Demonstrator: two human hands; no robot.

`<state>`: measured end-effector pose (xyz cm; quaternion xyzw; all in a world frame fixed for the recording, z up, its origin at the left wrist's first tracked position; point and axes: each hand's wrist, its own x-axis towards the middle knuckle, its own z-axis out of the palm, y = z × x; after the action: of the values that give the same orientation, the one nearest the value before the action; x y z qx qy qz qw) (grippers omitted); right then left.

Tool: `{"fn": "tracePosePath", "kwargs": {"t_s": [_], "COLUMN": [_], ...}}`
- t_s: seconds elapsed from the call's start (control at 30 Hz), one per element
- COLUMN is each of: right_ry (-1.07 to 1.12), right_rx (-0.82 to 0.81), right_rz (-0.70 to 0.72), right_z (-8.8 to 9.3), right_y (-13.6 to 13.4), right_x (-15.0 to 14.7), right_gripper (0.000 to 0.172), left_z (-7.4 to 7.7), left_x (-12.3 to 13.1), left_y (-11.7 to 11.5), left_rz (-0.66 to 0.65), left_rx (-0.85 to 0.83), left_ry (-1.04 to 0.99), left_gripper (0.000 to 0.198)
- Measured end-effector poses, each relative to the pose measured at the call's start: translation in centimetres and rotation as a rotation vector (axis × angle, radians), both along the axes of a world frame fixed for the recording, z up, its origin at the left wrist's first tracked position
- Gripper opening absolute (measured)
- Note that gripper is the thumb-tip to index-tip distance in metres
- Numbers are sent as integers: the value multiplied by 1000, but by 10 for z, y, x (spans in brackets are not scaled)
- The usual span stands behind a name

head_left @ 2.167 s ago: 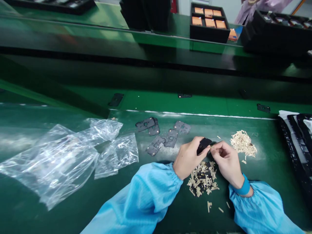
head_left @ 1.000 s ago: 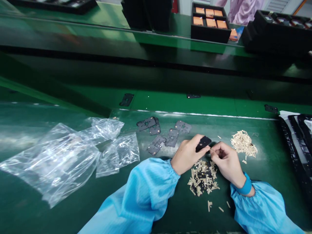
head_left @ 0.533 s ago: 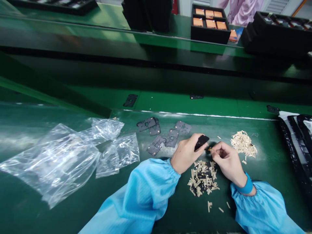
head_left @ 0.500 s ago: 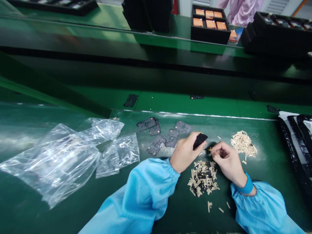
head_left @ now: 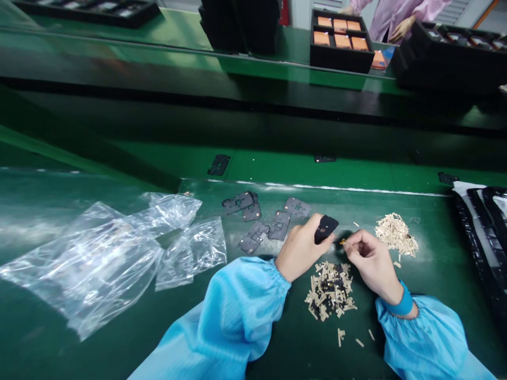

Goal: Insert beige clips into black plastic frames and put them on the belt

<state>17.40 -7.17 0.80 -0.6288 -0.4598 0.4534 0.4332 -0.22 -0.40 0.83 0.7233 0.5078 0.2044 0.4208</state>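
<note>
My left hand (head_left: 301, 248) is closed around a thin black plastic plate (head_left: 326, 229), tilted up, with a cut-out in its face. Just to the right, my right hand (head_left: 370, 258) pinches a tiny gold-coloured piece (head_left: 343, 241) between thumb and fingertips, slightly apart from the plate. Below both hands lies a pile of small beige strips and black bits (head_left: 330, 290). A second pile of beige strips (head_left: 396, 235) sits beyond my right hand. Several similar black plates (head_left: 279, 225) lie left of my left hand, some overlapping.
Crumpled clear plastic bags (head_left: 111, 264) cover the left side. Black plastic-wrapped stuff (head_left: 481, 237) stands at the right edge. Past the white seam, black plates (head_left: 218, 165) lie on a green strip (head_left: 273, 171). A shelf above bears black trays (head_left: 343, 58); a person in pink (head_left: 390, 18) is behind it.
The black plates on the green strip have shifted right. The plate in my left hand has turned, showing more of its face. Hands of the person in pink have come into view.
</note>
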Motion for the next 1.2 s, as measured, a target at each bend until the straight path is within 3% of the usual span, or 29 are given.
{"fn": "tracePosePath", "kwargs": {"t_s": [0.07, 0.23, 0.43, 0.5, 0.57, 0.63, 1.1, 1.2], "right_ry": [0, 2, -4, -10, -11, -11, -142, -302], "right_rx": [-5, -12, -15, -16, -15, -14, 30, 140], "right_rz": [1, 10, 18, 13, 11, 14, 101, 16], "right_z": [0, -1, -3, -3, -2, -2, -5, -4], "right_y": [0, -1, -2, -2, -1, -1, -4, -7], "right_x": [0, 1, 2, 2, 2, 2, 1, 0], "right_gripper": [12, 16, 15, 14, 14, 14, 14, 8], "left_z": [0, -5, -3, -3, -2, -1, 2, 3], "left_x": [0, 2, 1, 1, 1, 1, 6, 6], "left_y": [1, 0, -1, 0, -1, -1, -3, -3], "left_rz": [-3, -70, -9, 6, 0, -14, 3, 33], "left_rx": [-49, -229, -87, -69, -46, -56, -196, -185], "left_ry": [-32, -343, -157, -129, -148, -185, -287, -287], "left_gripper": [15, 9, 15, 9, 17, 26, 18, 16]}}
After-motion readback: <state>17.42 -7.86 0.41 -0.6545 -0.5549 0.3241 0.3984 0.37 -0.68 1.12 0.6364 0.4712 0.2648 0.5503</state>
